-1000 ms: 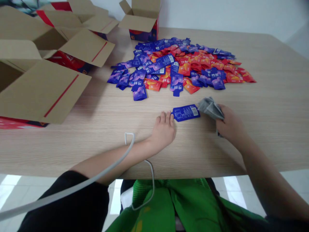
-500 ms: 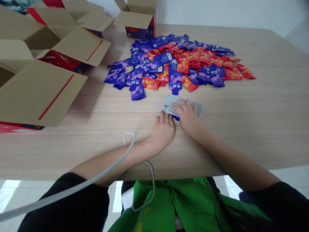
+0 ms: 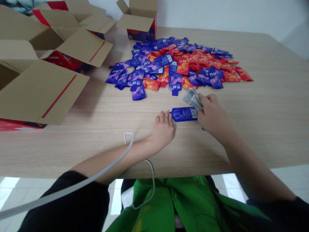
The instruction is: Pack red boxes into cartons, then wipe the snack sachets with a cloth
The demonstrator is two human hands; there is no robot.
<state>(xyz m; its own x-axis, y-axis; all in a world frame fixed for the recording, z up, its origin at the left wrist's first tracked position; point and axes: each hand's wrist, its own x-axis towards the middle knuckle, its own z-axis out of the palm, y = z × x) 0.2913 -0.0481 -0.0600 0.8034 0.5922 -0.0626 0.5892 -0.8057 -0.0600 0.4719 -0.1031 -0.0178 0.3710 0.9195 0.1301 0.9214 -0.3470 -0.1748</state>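
Flat on the table in front of me lies a blue sachet (image 3: 183, 114), printed side with barcode up. The fingers of my left hand (image 3: 163, 129) are pressed together on its narrow left end and pin it to the table. My right hand (image 3: 213, 117) grips a crumpled grey cloth (image 3: 192, 98) above the sachet's right end, which its fingers partly cover. Beyond both hands spreads a pile of sachets, with several blue ones (image 3: 175, 82) and several red-orange ones (image 3: 183, 67) overlapping.
Open cardboard boxes (image 3: 70, 87) with raised flaps stand along the left side. Another open box (image 3: 142, 34) is behind the pile, near the white wall. A white cable (image 3: 96, 177) runs across my left forearm. The table's front edge is close to my body.
My right hand has lifted the grey cloth off the blue sachet and moved right, uncovering it. The cloth is now bunched up. My left hand has stayed at the narrow end.
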